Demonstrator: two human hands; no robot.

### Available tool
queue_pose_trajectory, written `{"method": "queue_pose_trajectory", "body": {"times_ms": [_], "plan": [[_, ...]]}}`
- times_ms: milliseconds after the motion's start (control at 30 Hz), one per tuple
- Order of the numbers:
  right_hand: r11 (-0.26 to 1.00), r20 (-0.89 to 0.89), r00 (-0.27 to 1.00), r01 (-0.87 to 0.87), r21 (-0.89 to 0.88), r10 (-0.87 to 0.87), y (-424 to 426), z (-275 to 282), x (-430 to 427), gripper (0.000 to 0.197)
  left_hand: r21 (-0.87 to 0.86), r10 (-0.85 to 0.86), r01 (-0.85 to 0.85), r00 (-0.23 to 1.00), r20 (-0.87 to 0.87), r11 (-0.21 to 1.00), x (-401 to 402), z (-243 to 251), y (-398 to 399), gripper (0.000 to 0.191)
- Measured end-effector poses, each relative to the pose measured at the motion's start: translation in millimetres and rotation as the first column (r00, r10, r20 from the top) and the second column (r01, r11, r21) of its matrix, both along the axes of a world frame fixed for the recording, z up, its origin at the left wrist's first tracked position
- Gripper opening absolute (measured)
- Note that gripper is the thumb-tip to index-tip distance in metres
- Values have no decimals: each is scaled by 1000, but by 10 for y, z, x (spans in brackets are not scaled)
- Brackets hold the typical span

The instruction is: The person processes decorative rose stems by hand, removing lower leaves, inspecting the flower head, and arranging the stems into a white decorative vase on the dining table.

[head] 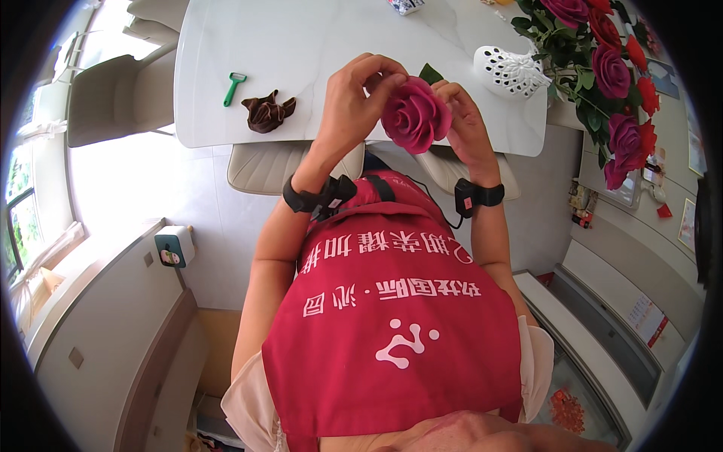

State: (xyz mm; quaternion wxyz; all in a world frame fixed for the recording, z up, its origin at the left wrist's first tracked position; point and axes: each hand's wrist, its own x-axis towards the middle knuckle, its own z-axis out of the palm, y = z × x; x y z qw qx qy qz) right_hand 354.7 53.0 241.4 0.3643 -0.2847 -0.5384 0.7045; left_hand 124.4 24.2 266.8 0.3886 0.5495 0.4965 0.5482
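Note:
A magenta artificial rose (417,116) is between my two hands, above the near edge of the white marble-look table (316,34). My left hand (364,93) pinches its petals at the upper left with thumb and forefinger. Behind the bloom's right side, my right hand (464,116) has its fingers curled at the flower, near a green leaf (430,74); what exactly its fingertips grip is hidden. A green peeler (234,89) and a crumpled dark brown cloth-like item (268,112) lie on the table to the left. A white openwork ceramic vase (511,70) lies at the right.
Red and purple roses (611,72) with leafy stems spread at the right. A blue-and-white patterned cup (405,5) is at the table's far side. Beige chairs (265,169) are tucked under the near edge, and a brown-grey chair (110,99) stands left.

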Motion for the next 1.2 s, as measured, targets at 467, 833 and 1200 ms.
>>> {"method": "queue_pose_trajectory", "body": {"times_ms": [467,833,1200], "plan": [[990,-181,982,38,-134,-62,69,-168,191,18,-134,-191,233,945,264,963,-128,-88,15,27],[965,-149,971,156,-211,-190,-60,111,136,23,-204,-260,396,836,483,895,30,-17,-139,27],[985,-46,986,159,-71,-162,-203,275,197,33,-186,-279,485,730,624,855,182,0,-173,25]]}}
